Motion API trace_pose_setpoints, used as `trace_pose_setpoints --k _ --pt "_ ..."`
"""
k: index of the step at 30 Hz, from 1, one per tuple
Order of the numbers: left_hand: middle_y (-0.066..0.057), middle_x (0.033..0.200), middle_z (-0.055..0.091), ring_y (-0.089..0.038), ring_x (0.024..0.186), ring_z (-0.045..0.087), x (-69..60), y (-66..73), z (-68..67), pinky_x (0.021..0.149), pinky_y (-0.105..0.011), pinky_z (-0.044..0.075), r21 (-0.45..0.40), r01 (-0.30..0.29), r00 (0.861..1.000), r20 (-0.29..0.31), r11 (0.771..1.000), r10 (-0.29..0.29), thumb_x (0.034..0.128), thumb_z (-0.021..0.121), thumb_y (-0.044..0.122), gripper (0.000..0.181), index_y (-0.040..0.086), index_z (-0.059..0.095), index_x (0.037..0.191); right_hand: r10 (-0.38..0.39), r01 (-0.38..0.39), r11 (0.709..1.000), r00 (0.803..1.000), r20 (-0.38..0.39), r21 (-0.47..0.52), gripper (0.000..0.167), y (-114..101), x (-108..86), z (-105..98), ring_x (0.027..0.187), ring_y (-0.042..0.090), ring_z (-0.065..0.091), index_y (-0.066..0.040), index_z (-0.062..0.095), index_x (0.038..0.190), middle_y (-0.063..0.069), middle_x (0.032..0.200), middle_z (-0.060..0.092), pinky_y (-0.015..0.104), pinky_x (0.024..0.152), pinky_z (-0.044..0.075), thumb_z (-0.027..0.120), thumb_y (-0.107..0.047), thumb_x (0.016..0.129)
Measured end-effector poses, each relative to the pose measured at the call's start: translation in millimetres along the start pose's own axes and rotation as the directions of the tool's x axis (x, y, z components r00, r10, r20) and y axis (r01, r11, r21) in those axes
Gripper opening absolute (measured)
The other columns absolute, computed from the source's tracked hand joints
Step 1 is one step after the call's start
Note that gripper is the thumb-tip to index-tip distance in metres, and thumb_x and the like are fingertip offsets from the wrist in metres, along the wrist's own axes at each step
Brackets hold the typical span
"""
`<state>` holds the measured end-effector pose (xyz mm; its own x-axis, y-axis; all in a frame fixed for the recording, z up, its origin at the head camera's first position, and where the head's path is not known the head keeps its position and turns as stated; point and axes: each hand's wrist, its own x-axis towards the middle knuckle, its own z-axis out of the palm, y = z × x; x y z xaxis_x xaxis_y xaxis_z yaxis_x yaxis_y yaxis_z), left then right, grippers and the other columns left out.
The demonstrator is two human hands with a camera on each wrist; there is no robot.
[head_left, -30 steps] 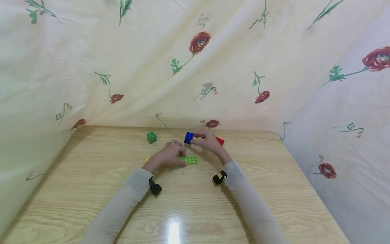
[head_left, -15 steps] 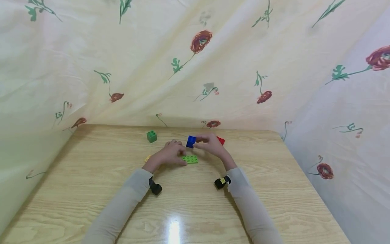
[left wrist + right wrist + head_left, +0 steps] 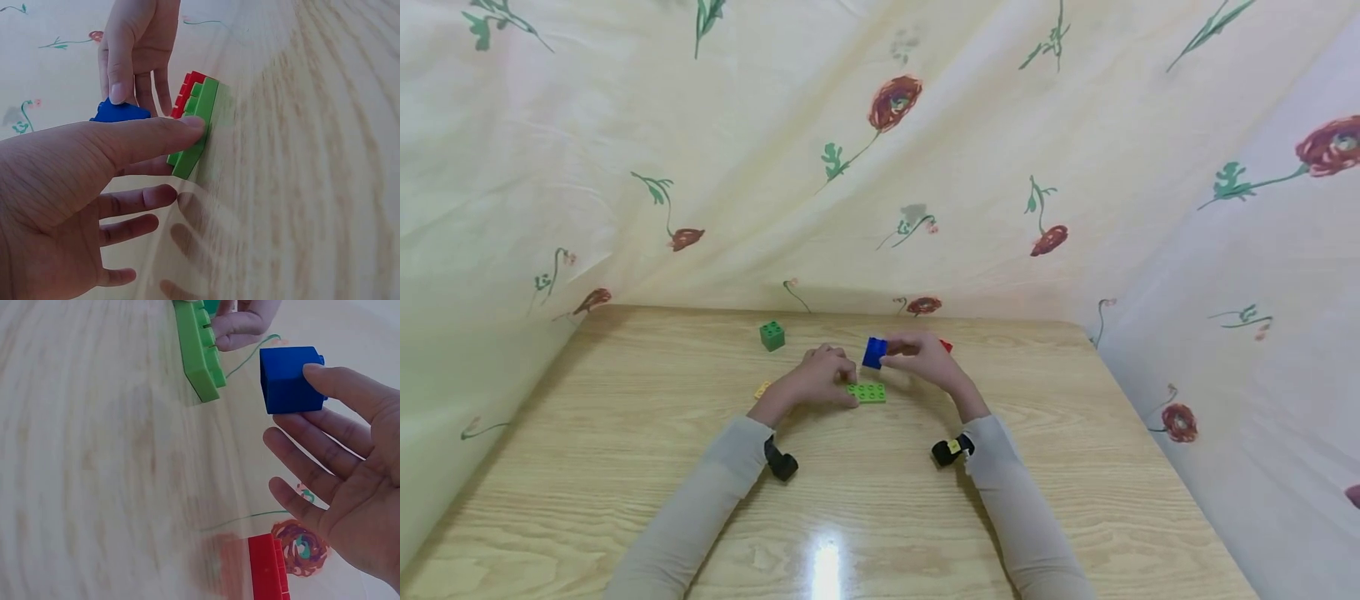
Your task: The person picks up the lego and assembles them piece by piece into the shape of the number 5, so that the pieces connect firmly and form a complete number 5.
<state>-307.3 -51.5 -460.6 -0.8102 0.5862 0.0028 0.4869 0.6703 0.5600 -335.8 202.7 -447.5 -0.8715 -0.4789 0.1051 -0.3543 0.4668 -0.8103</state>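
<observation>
In the head view, a light green brick (image 3: 871, 392) with two rows of studs lies flat on the table. My left hand (image 3: 822, 377) pinches its left end between thumb and index finger, and the other fingers are spread in the left wrist view. A blue brick (image 3: 291, 380) is held above the table by my right hand (image 3: 356, 447), gripped between thumb and fingers. It hangs just behind the light green brick, apart from it. A red brick (image 3: 266, 565) lies beyond my right hand, mostly hidden by it in the head view.
A dark green brick (image 3: 772, 336) stands at the back left of the wooden table (image 3: 865, 500). A yellow brick (image 3: 762, 389) shows partly behind my left wrist. Flowered cloth (image 3: 760, 150) hangs behind the table and along its sides.
My right hand has moved the blue brick slightly to the right and nearer to me, and its tilt has changed. The left hand stays on the light green brick.
</observation>
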Motion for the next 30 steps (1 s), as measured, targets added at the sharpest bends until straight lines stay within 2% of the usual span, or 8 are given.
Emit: trace_pose_setpoints --k 4,9,14,22,30 --pt "0.002 0.104 0.060 -0.022 0.106 0.043 -1.1 -0.2 0.5 0.102 -0.050 0.031 0.002 -0.002 1.000 -0.007 1.000 0.002 0.0843 0.084 0.034 0.019 0.021 0.072 0.091 0.001 -0.001 1.000 1.000 0.018 0.019 0.042 0.7 -1.5 -1.6 0.112 0.032 0.068 -0.003 0.068 0.130 0.017 0.121 0.073 0.050 0.102 0.052 0.075 -0.021 0.094" --pt "0.002 0.104 0.060 -0.022 0.103 0.044 -2.7 -0.2 0.6 0.102 -0.052 0.031 0.005 -0.001 1.000 -0.021 1.000 0.001 0.0843 0.084 0.033 0.018 0.021 0.073 0.092 0.008 -0.007 1.000 0.999 0.038 -0.011 0.039 0.6 -2.0 -2.8 0.106 0.023 0.070 -0.006 0.071 0.128 0.012 0.116 0.075 0.042 0.096 0.055 0.076 -0.024 0.093" --pt "0.001 0.106 0.061 -0.022 0.106 0.045 -3.5 -0.1 0.2 0.104 -0.051 0.031 0.002 0.008 1.000 -0.025 1.000 -0.008 0.0841 0.084 0.033 0.019 0.020 0.074 0.094 0.015 -0.014 1.000 0.998 0.065 -0.011 0.037 2.2 -0.8 -2.0 0.101 0.020 0.072 -0.009 0.072 0.126 0.008 0.114 0.076 0.039 0.093 0.057 0.076 -0.024 0.093" --pt "0.003 0.106 0.062 -0.022 0.108 0.045 -2.2 -1.0 2.2 0.104 -0.050 0.031 -0.006 0.017 1.000 -0.024 1.000 -0.017 0.0832 0.084 0.033 0.017 0.023 0.074 0.092 0.053 -0.052 0.999 0.994 0.098 -0.013 0.037 3.8 -0.9 -3.4 0.102 0.019 0.072 -0.009 0.072 0.126 0.008 0.114 0.076 0.038 0.093 0.057 0.078 -0.023 0.091" --pt "0.003 0.106 0.061 -0.022 0.109 0.045 -0.7 -1.6 3.2 0.103 -0.050 0.032 0.001 0.010 1.000 -0.030 1.000 -0.010 0.0832 0.084 0.034 0.018 0.023 0.073 0.092 0.064 -0.068 0.997 0.987 0.150 0.021 0.037 -0.3 -3.5 -7.1 0.102 0.022 0.072 -0.005 0.071 0.124 0.012 0.113 0.076 0.039 0.092 0.057 0.078 -0.018 0.090"
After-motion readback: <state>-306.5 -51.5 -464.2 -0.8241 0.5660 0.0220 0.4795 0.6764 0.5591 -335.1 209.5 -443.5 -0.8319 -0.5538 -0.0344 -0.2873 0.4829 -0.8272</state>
